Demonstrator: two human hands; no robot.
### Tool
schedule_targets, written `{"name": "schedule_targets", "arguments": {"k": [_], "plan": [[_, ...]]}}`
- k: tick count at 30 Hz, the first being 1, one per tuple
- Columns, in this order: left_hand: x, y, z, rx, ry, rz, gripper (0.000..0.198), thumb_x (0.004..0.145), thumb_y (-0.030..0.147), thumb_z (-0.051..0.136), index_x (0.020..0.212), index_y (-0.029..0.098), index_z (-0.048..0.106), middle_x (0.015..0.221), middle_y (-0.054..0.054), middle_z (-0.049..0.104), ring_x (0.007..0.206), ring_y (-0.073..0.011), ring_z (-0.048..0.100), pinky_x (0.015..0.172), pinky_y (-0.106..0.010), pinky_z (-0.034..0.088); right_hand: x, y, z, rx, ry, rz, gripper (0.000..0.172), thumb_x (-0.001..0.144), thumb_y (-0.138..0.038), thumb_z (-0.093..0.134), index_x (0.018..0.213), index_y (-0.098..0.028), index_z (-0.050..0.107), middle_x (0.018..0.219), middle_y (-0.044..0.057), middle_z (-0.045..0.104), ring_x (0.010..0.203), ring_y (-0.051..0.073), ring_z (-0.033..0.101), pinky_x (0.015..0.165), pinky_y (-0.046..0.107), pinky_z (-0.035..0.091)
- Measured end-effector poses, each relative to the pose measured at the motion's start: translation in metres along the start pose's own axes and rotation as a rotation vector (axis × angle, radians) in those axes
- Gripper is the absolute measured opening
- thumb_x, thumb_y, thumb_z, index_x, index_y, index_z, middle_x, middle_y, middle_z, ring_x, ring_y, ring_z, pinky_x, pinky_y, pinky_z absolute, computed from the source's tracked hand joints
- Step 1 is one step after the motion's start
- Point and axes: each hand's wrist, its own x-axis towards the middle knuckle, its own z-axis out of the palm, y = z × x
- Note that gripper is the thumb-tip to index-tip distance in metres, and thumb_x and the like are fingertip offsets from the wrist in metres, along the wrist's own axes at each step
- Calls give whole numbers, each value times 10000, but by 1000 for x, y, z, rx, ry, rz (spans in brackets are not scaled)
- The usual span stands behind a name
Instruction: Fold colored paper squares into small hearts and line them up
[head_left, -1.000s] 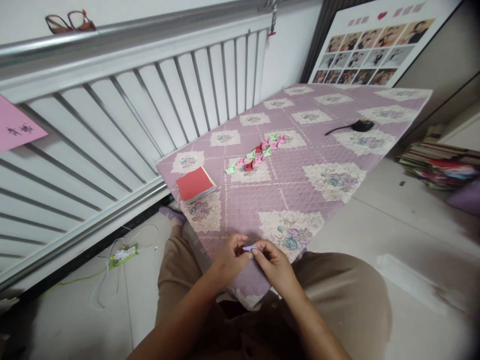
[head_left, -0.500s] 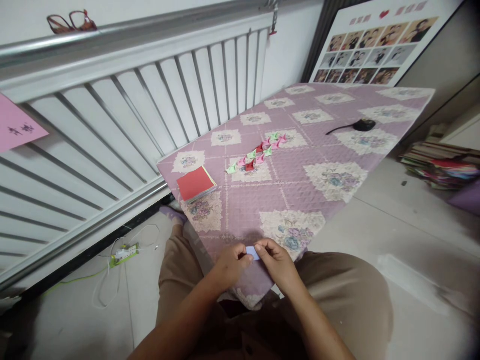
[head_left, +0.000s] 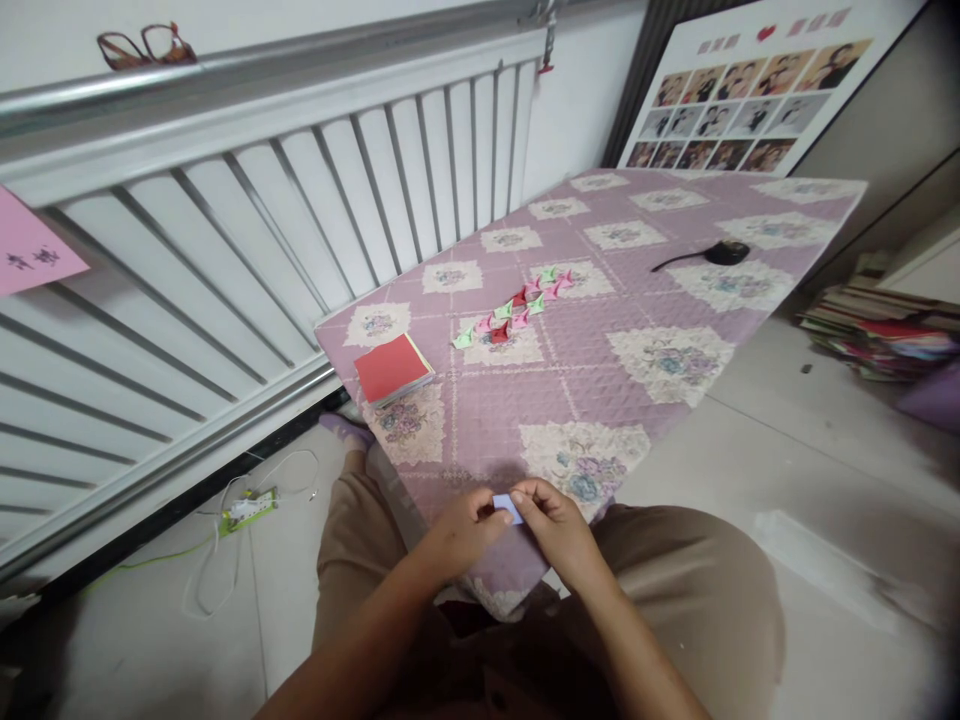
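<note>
A small piece of light blue-violet paper (head_left: 508, 508) is held between my two hands, above the near corner of the table. My left hand (head_left: 466, 527) pinches its left side between thumb and fingers. On its right side, my right hand (head_left: 551, 520) grips the paper with the thumb on top. The paper looks folded, though its underside is hidden by my fingers. Farther off on the tablecloth stand several small folded paper shapes (head_left: 501, 331) in pink, green and red. Left of them lies a stack of coloured paper squares (head_left: 391, 369), red on top.
A purple flowered tablecloth (head_left: 585, 370) covers the table. Toward its right end sits a black object with a thin tail (head_left: 726, 253). A white radiator (head_left: 300, 230) runs along the left. On the floor at left lies a power strip (head_left: 251, 509) with cables.
The right fingers have shifted slightly on the paper, and a little more of it shows. Both hands stay in nearly the same place.
</note>
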Motion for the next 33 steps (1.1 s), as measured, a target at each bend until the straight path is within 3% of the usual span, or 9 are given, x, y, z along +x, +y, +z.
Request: {"name": "schedule_targets", "arguments": {"k": [9,16,26,29,33], "plan": [[3,-4,1,-115,25,-117,211,807,315,502,807,142,622,702,-8,640,570,-115,534,567,-232,398,-7,17,10,-6,151,-102,217,814,-407,608,909,-212,603,796,15,589,765,175,555,724,290,444],[4,-9,0,-85,16,-84,205,790,317,509,760,144,616,648,12,600,550,-106,500,572,-228,398,-10,16,9,-57,108,-324,67,830,-260,597,808,-228,543,904,27,575,883,176,563,814,299,433],[2,-4,-2,-118,8,-79,201,798,307,507,781,143,622,694,-2,620,587,-115,529,583,-230,402,-13,7,9,-87,14,-210,99,888,-316,526,842,-230,546,803,8,578,793,166,550,759,284,428],[1,-1,-3,-114,-6,-82,217,817,312,477,780,151,617,677,3,615,583,-117,526,581,-230,397,-13,6,9,-109,22,-239,130,899,-306,511,798,-230,546,763,1,571,763,163,547,745,284,426],[0,2,-5,-90,-5,-107,227,823,312,460,755,158,611,615,18,573,563,-116,508,575,-232,381,-14,8,10,-160,52,-361,81,897,-261,513,849,-238,574,877,29,577,885,181,561,818,310,437]]}}
